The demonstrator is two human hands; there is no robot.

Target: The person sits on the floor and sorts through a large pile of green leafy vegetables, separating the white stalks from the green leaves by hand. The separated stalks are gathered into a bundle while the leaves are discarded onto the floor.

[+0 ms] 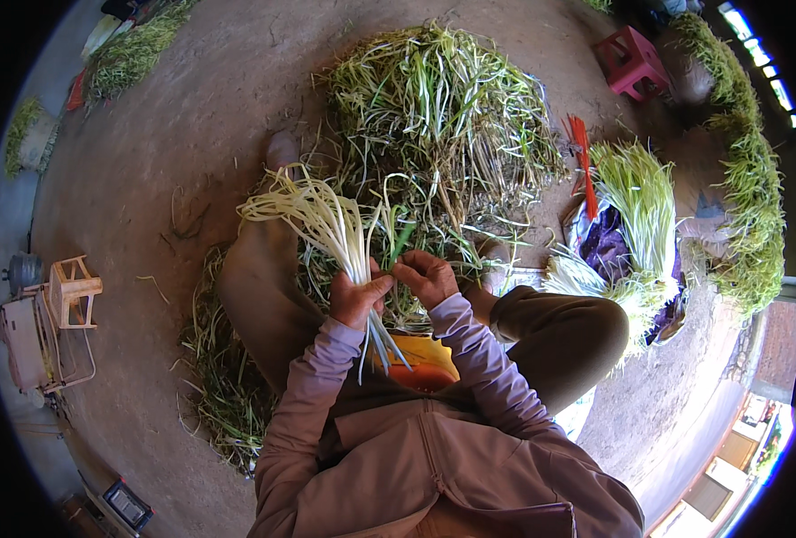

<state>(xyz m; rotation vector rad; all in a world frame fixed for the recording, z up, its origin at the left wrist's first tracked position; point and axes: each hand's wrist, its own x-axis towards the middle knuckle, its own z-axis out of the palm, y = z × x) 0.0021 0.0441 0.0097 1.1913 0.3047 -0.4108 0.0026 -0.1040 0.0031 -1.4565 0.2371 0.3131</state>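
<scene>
My left hand (352, 297) is closed around a bunch of pale, blanched leafy stalks (344, 235), possibly garlic chives. Their limp tops droop away to the upper left, and the white stem ends (381, 346) stick out below the fist. Close beside it, my right hand (430, 277) pinches a green leaf (403, 241) between thumb and finger. The fingertips of both hands meet or nearly meet. Beyond them lies a large tangled heap of green and withered leaves (438, 101). A yellow and orange surface (431, 360) shows between my legs, partly hidden.
At right, neat pale-green bunches (640, 195) rest on purple cloth (603, 249), with red strips (581, 161) beside them. A pink stool (633, 64) stands farther off. Loose leaves (226, 397) lie by my left leg. A small stool (75, 292) stands far left.
</scene>
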